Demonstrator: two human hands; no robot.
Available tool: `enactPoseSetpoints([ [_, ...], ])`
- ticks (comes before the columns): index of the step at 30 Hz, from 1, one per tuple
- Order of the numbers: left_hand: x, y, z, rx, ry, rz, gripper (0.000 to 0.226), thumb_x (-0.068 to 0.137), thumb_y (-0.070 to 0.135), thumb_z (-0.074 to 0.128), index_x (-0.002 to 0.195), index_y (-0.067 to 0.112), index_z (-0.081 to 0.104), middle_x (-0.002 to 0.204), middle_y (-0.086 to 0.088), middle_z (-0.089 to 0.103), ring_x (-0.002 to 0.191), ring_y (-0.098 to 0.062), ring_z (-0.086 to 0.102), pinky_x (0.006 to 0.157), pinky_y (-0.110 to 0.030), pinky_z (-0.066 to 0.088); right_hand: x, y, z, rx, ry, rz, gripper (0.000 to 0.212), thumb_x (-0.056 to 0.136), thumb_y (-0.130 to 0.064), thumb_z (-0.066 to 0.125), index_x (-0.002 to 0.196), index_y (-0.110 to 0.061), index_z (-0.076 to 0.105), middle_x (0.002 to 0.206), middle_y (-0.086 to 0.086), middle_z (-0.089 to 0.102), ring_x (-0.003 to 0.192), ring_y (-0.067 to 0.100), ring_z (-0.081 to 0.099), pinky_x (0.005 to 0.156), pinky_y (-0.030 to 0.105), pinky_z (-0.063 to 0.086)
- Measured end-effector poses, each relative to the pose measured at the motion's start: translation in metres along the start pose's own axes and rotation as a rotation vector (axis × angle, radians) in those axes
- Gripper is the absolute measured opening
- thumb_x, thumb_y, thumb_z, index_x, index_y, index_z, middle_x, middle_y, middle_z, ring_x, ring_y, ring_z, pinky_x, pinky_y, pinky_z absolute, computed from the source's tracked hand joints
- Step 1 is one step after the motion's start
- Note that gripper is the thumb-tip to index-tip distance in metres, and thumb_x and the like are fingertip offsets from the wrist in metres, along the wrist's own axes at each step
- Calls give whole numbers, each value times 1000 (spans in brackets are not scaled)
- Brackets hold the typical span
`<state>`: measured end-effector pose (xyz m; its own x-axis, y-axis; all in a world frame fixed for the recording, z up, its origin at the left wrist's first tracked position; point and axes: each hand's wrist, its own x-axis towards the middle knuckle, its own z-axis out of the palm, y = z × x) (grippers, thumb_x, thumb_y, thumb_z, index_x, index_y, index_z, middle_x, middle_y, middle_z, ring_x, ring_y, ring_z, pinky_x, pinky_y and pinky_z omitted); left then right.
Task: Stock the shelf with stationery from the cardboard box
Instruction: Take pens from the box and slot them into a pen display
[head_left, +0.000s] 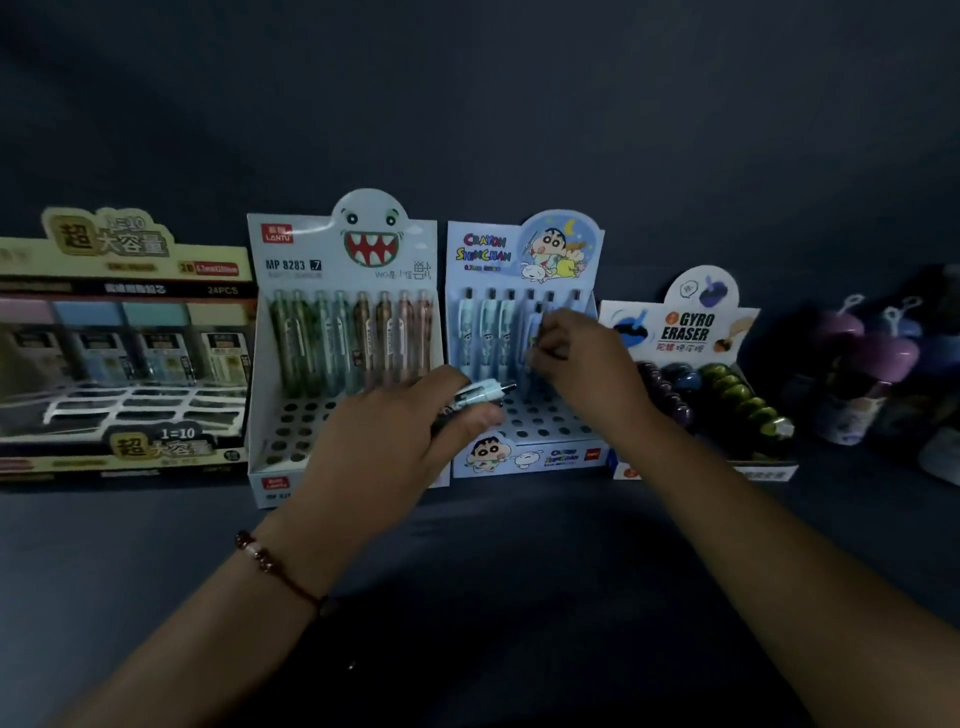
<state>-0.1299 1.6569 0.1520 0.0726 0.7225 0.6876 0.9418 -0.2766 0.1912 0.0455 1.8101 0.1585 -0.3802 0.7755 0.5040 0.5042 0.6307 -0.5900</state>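
We kept spare pens (480, 391) bunched in our left hand (395, 431), fingers curled shut round them, tips poking right, so the right hand (582, 358) could feed them one at a time. Right fingers (540, 338) were pinched on a single pen (535, 338), held upright over the Shinchan display (519, 332), likely to drop it into a hole in the second row; far row already held pens. Near holes stayed bare, so plenty left to fill. Monster display (343, 332) just left had its far row full. Lead box (124, 343) sat far left, eraser box (696, 374) right. Cardboard box wasn't in view. All stood on the dark shelf (519, 571).
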Motion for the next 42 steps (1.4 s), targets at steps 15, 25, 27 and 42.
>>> enactPoseSetpoints([
  [15,0,8,-7,-353,-10,-185,43,96,62,28,85,27,50,60,1,49,51,-12,48,47,-25,34,-75,-74,2,710,30,224,15,94,-22,61,106,-30,67,95,-5,69,84,11,67,68,22,51],
  [25,1,21,-3,-798,-84,-326,30,103,39,34,104,17,56,63,11,56,52,-1,48,54,-18,40,-82,-81,23,883,-111,267,18,91,-16,68,109,-17,70,82,8,69,72,13,64,60,26,51],
  [27,2,22,-1,-815,-107,-356,29,101,42,35,106,23,57,69,4,60,55,-5,54,55,-21,44,-80,-78,22,898,-94,299,12,91,-16,68,101,-18,73,77,5,69,68,11,62,58,25,51],
  [42,0,3,-6,-620,-131,-335,33,104,38,39,115,69,45,75,5,49,64,-9,48,60,-30,44,-61,-47,-13,1026,216,422,11,95,-13,61,91,-16,70,80,-1,70,70,8,66,59,25,50],
])
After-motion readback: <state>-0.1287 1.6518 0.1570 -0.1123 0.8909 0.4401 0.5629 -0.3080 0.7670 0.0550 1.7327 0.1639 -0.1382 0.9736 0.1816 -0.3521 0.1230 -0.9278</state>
